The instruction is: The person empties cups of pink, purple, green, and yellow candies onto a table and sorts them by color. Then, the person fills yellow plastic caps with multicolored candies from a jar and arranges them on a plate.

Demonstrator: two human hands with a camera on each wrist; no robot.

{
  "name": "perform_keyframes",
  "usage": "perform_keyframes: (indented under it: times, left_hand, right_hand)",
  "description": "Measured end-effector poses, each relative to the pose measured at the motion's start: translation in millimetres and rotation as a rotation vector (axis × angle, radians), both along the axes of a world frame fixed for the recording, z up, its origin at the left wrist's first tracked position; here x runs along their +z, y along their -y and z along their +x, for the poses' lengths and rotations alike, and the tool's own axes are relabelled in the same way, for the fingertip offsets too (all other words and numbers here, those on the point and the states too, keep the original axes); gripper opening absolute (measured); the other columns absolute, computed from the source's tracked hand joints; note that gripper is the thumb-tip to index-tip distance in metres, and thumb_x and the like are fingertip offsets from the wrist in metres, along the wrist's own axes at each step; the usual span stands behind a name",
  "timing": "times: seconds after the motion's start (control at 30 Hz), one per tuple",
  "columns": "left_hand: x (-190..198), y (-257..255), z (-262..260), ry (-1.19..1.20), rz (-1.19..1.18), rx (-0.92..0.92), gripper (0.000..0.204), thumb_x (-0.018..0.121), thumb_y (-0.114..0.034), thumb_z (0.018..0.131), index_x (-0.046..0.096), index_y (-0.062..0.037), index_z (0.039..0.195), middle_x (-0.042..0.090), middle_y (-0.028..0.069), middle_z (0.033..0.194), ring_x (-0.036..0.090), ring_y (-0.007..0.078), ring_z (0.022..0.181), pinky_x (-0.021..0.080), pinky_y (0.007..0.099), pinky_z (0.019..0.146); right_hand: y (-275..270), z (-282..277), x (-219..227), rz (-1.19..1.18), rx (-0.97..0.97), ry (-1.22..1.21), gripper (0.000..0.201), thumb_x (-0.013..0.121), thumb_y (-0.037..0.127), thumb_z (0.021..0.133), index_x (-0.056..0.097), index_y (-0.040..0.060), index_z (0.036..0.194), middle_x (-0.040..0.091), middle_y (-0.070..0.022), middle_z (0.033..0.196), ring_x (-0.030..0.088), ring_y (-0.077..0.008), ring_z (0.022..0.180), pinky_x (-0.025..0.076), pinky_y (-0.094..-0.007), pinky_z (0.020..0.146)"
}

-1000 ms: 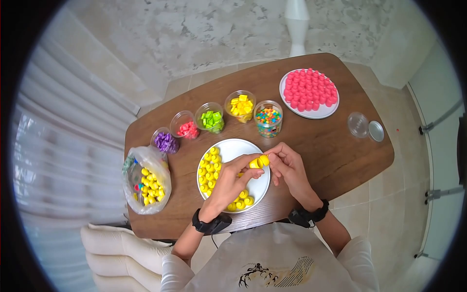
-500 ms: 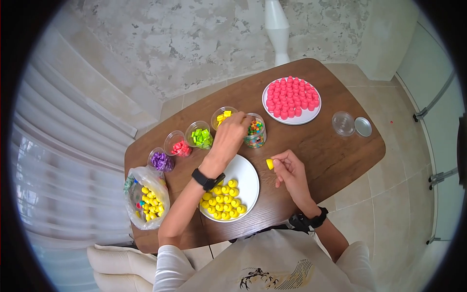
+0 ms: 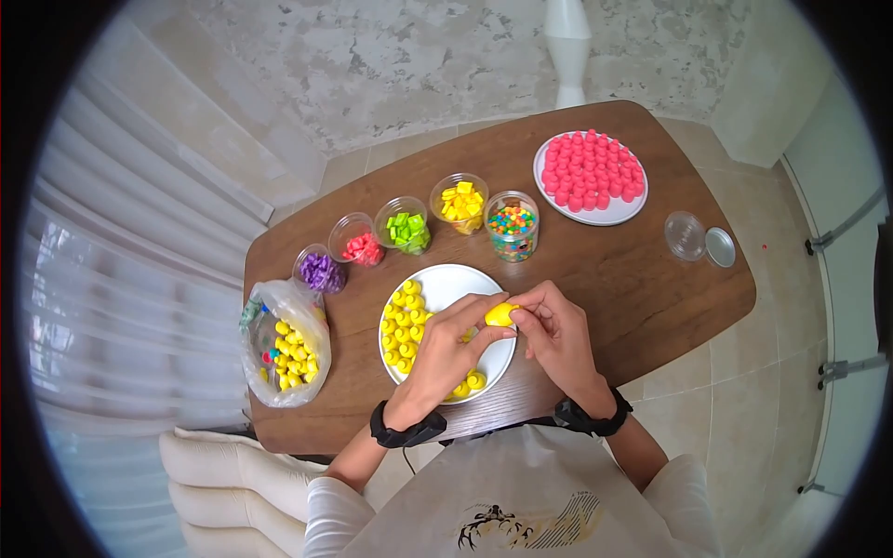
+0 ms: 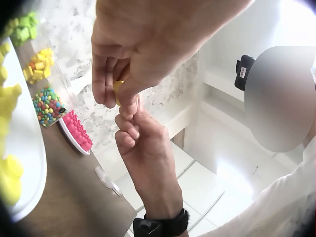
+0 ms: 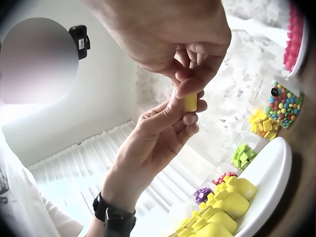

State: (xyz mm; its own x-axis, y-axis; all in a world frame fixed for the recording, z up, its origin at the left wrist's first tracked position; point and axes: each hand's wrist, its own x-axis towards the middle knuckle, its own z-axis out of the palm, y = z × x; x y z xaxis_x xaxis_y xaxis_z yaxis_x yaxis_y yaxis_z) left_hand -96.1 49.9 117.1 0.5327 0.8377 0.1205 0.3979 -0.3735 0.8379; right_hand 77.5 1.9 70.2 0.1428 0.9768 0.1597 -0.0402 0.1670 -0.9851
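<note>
In the head view, both hands meet over the right side of a white plate (image 3: pixel 446 282). Between them is a small yellow plastic capsule (image 3: pixel 501 314). My left hand (image 3: pixel 445 352) pinches it from the left with thumb and fingers, and my right hand (image 3: pixel 559 337) grips its right end. Both wrist views show the capsule (image 5: pixel 190 103) mostly covered by fingers, so its contents are hidden. More yellow capsules (image 3: pixel 402 335) with small knobs stand in rows on the plate, partly behind my left hand.
Beyond the plate stand clear cups of purple (image 3: pixel 322 272), pink (image 3: pixel 361 248), green (image 3: pixel 406 231) and yellow pieces (image 3: pixel 461 203), plus a jar of multicoloured candies (image 3: pixel 513 223). A plastic bag (image 3: pixel 313 305) holds yellow capsules at left. Pink capsules (image 3: pixel 593 172) fill another plate; two lids (image 3: pixel 720 247) lie right.
Half a second ago my left hand was over the cups and jar while my right held a yellow capsule piece. Now my left hand is back, gripping the capsule with my right.
</note>
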Motion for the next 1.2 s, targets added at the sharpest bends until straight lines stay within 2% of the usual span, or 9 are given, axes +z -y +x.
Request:
perform_keyframes:
  times: [0.33,0.43,0.6,0.7,0.8,0.93,1.03,1.13,1.2]
  left_hand:
    - [-27,13,-51,0.068,0.145,0.213,0.036,0.079,-0.011,0.09,0.069,-0.0008,0.123,0.072,0.0145,0.105,0.069,0.0291,0.089,0.054,0.0373,0.083]
    - [-10,6,-107,-0.054,0.339,0.623,0.028,0.079,-0.01,0.089,0.071,0.0008,0.113,0.071,0.0128,0.098,0.068,0.0245,0.087,0.053,0.0345,0.082]
    - [-62,-18,-250,-0.307,0.236,1.096,0.036,0.076,-0.01,0.09,0.069,0.0017,0.123,0.071,0.0151,0.103,0.068,0.0314,0.096,0.053,0.0405,0.088]
    - [-127,-20,-310,-0.384,0.315,1.066,0.038,0.075,-0.009,0.09,0.069,0.0009,0.126,0.069,0.0159,0.113,0.066,0.0344,0.107,0.05,0.0433,0.099]
    - [-101,-14,-265,-0.406,0.606,1.121,0.038,0.074,-0.007,0.091,0.069,0.0,0.128,0.065,0.017,0.124,0.062,0.0367,0.119,0.045,0.0458,0.108]
    - [-63,-10,-207,-0.209,0.636,1.089,0.034,0.071,-0.005,0.092,0.069,0.0001,0.126,0.062,0.0163,0.131,0.058,0.0356,0.125,0.042,0.0457,0.111]
    - [-42,0,-158,0.008,0.564,0.839,0.015,0.067,-0.001,0.095,0.07,0.0017,0.109,0.069,0.0136,0.115,0.064,0.029,0.111,0.048,0.0396,0.102]
    - [-29,11,-108,0.104,0.205,0.447,0.012,0.072,0.0,0.091,0.073,0.0024,0.102,0.072,0.0103,0.106,0.067,0.0225,0.1,0.052,0.034,0.093]
    - [-15,15,-74,0.136,-0.011,0.202,0.028,0.077,-0.003,0.089,0.074,0.0008,0.116,0.072,0.0121,0.106,0.069,0.02,0.094,0.054,0.0317,0.088]
  right_hand:
    - [-10,-30,-2,-0.1,0.175,0.131,0.017,0.07,0.003,0.098,0.066,0.0027,0.114,0.067,-0.0052,0.083,0.061,-0.0082,0.065,0.05,-0.024,0.055]
    - [-8,-31,-6,-0.069,0.137,0.186,0.021,0.071,0.007,0.098,0.067,0.0046,0.118,0.067,-0.0056,0.083,0.06,-0.009,0.063,0.049,-0.0244,0.052]
    - [1,-17,-22,-0.035,0.234,0.432,0.016,0.073,0.011,0.096,0.067,0.0066,0.11,0.069,-0.0082,0.086,0.066,-0.0183,0.064,0.052,-0.0319,0.057]
    - [10,-30,-26,0.118,0.456,0.801,0.021,0.072,0.027,0.094,0.062,0.0104,0.101,0.068,-0.007,0.087,0.07,-0.0283,0.079,0.053,-0.0413,0.064]
    - [16,-37,-26,0.126,0.481,1.006,0.022,0.072,0.027,0.095,0.06,0.0116,0.105,0.067,-0.0068,0.088,0.07,-0.0273,0.077,0.051,-0.0411,0.06]
    - [17,-34,-28,0.163,0.432,1.112,0.023,0.071,0.027,0.095,0.058,0.0112,0.106,0.066,-0.0064,0.088,0.07,-0.0273,0.075,0.05,-0.0416,0.057]
    - [11,-23,-36,0.145,0.349,1.03,0.022,0.076,0.023,0.093,0.061,0.0112,0.106,0.067,-0.0071,0.086,0.067,-0.0299,0.068,0.051,-0.0398,0.058]
    - [-1,-10,-28,0.199,0.239,0.729,0.018,0.073,0.012,0.097,0.061,0.0062,0.109,0.069,-0.0066,0.086,0.065,-0.0191,0.062,0.052,-0.0317,0.057]
    - [-2,-7,-16,-0.194,0.222,0.109,0.011,0.068,0.011,0.102,0.062,0.003,0.104,0.07,-0.0026,0.083,0.063,-0.0062,0.064,0.05,-0.0263,0.055]
